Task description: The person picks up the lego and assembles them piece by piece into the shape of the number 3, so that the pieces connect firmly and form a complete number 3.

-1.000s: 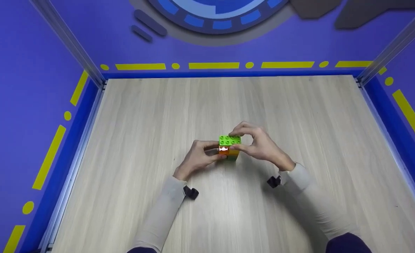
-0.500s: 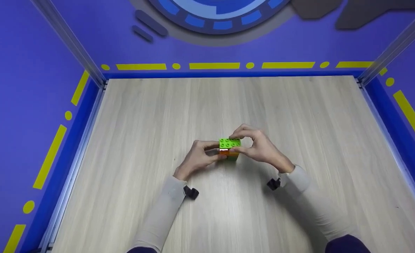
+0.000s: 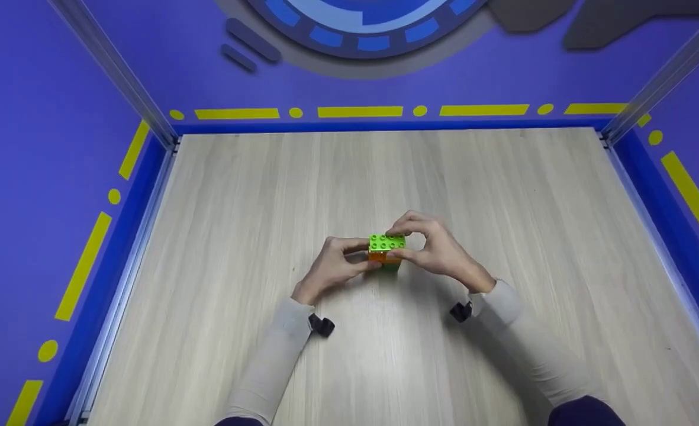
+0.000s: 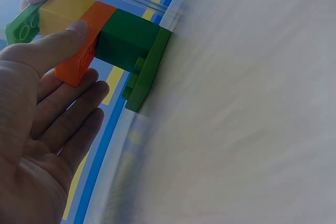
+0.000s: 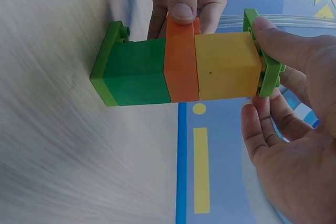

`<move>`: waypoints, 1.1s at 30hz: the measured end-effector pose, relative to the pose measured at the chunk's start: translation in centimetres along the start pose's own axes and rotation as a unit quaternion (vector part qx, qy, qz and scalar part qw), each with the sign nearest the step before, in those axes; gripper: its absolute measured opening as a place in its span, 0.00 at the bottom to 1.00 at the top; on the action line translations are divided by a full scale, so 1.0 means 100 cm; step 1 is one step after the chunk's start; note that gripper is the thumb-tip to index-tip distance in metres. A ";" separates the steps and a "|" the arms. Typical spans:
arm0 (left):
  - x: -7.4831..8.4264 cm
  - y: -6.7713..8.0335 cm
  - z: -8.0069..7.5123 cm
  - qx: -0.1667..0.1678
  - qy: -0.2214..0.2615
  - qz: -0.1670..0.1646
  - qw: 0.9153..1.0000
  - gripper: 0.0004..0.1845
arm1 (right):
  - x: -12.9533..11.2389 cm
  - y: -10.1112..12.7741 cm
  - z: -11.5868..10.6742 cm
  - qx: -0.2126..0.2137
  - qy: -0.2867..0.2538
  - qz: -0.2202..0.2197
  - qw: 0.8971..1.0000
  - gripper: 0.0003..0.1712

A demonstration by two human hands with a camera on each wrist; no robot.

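Observation:
A small tower of toy building bricks stands mid-table. From the bottom it has a light green plate (image 5: 100, 72), a dark green brick (image 5: 137, 72), an orange brick (image 5: 181, 66) and a yellow brick (image 5: 228, 66). My left hand (image 3: 332, 261) pinches the orange brick between thumb and fingers, steadying the tower's left side. At the top, my right hand (image 3: 438, 251) holds a studded light green plate (image 3: 385, 241) by its edges. That plate sits against the yellow brick, slightly tilted in the right wrist view; whether it is fully pressed on, I cannot tell.
The wood-grain table (image 3: 254, 195) is bounded by blue panels (image 3: 349, 89) with yellow markings at the back and both sides. Metal rails (image 3: 127, 284) run along its side edges. Each wrist wears a small black camera (image 3: 322, 325).
My right hand has lowered the light green plate slightly onto the tower, so less of the orange brick shows below it. My left hand stays in place.

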State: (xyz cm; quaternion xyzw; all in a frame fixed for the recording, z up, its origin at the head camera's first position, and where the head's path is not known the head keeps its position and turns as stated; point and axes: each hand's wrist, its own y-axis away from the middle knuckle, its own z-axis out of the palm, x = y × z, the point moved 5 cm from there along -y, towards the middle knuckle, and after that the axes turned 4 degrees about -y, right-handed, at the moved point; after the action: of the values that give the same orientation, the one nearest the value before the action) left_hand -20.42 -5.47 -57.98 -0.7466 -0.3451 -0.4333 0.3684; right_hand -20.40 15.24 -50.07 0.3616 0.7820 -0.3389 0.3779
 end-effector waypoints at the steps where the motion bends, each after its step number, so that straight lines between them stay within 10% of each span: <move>1: 0.000 0.000 0.000 0.001 -0.003 0.000 1.000 0.22 | 0.000 0.000 0.000 0.002 0.000 0.000 1.000 0.17; 33: 0.001 0.001 0.001 -0.004 -0.038 -0.006 0.999 0.22 | 0.004 0.008 0.008 0.057 -0.001 -0.024 0.998 0.18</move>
State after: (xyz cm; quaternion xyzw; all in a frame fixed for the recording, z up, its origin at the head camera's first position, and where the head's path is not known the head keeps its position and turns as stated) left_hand -20.27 -5.41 -57.89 -0.7617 -0.3617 -0.4085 0.3495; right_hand -19.69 15.14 -50.96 0.3635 0.7696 -0.3920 0.3491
